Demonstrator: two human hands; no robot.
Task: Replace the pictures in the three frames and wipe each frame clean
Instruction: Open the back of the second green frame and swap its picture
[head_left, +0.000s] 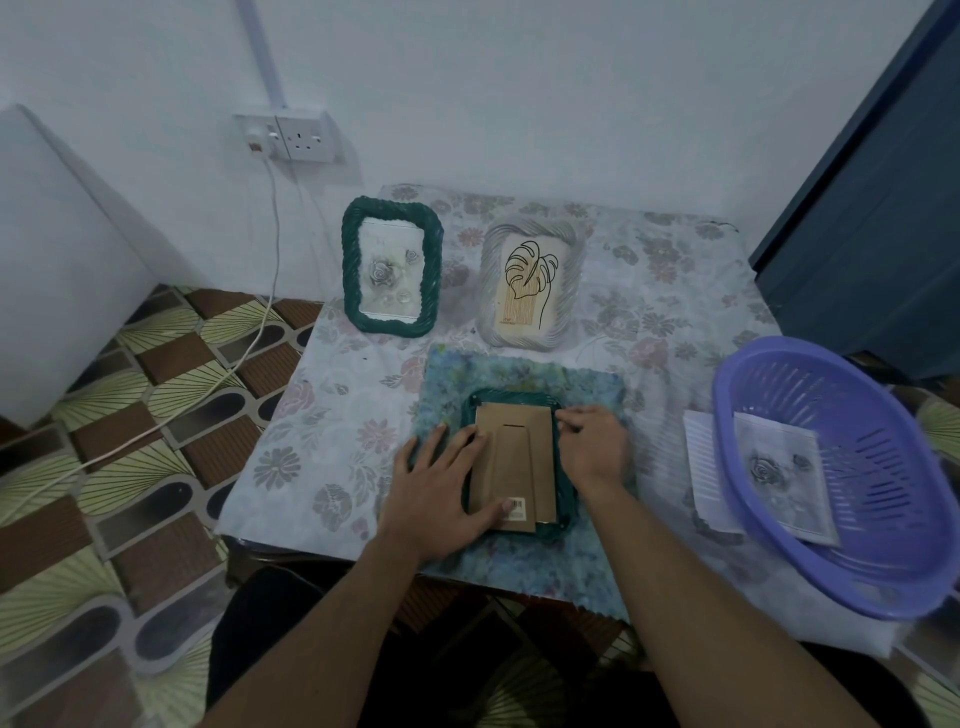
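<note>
The backing board (511, 457) of the lying frame (519, 397) is matt brown cardboard; its green rim is ridged like twisted rope; the cloth (587, 384) under it looks soft and fuzzy; the basket (737, 467) is smooth lilac plastic; the standing green frame (392, 265) holds glossy glass.

Left frame (349, 270) dark green, rope-twist rim – print (387, 275) inside grey-white roses. Right frame (488, 291) silver-white, same twist; picture (530, 291) beige with wood-tone stripes, black line-drawn leaf. Flat frame (519, 396) dark green, back board (511, 452) plain brown, white barcode sticker (516, 508). Cloth (582, 379) under it mottled blue-green. Tablecloth (311, 441) pale, pink and grey-green flowers. Basket (727, 415) lilac, slotted – loose print (779, 467) in it grey roses on white. Floor (130, 415) brown ribbed tiles, yellow-green fans, grey ovals. Wall (519, 104) white, door (883, 234) dark blue.
</note>
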